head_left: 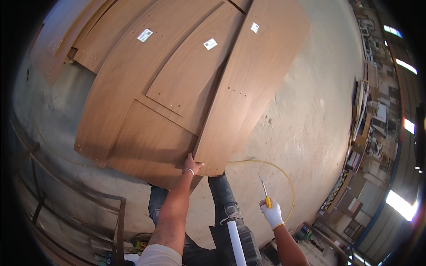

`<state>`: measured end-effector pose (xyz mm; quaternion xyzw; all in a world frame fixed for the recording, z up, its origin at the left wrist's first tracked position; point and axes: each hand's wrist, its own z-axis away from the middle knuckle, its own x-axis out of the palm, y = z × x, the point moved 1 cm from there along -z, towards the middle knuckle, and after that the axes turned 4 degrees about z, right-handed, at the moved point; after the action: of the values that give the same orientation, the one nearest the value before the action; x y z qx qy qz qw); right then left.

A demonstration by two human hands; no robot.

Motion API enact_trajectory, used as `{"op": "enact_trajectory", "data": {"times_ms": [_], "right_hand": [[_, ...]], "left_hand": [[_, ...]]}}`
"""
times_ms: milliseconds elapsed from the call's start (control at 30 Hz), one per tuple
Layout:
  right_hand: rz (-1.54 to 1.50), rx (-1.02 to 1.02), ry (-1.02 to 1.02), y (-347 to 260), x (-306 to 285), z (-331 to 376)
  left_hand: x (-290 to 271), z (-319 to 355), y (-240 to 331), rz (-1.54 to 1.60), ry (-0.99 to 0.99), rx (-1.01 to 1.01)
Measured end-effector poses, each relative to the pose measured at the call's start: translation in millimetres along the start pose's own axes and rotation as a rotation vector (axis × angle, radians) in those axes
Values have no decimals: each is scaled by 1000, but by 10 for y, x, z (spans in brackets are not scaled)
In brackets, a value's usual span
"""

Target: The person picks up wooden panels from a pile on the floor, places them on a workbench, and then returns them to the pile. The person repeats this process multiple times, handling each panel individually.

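My left hand [191, 165], bare with a white band at the wrist, grips the near end of a long wood-brown panel [248, 95] by its left edge. That panel stands slightly raised over other brown boards. In a white glove, my right hand [273, 213] is closed around a yellow-handled knife [265, 188] with a long thin metal blade pointing up and away. The knife is held to the right of the panel, apart from it. Beside the long panel lies a smaller curved board [195, 75] with a white label.
More brown boards [120, 88] are stacked to the left. A thin yellow hose [290, 181] loops over the concrete floor. A white tube [236, 244] lies along my right leg. A metal frame [120, 217] stands at lower left; shelves and stacked material [364, 128] line the right side.
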<state>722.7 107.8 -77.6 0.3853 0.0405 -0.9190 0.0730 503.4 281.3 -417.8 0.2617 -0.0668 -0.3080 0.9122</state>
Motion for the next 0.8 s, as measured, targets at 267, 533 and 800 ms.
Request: {"op": "enact_trajectory", "data": {"times_ms": [267, 533, 800], "right_hand": [[-380, 337, -221, 185, 188, -165], [-337, 239, -228, 43, 480, -598], [181, -63, -48, 303, 899, -394]], "left_hand": [[-145, 104, -255, -241, 48, 34], [-571, 566, -1143, -295, -150, -94], [-1596, 784, -1880, -482, -178, -171]]}}
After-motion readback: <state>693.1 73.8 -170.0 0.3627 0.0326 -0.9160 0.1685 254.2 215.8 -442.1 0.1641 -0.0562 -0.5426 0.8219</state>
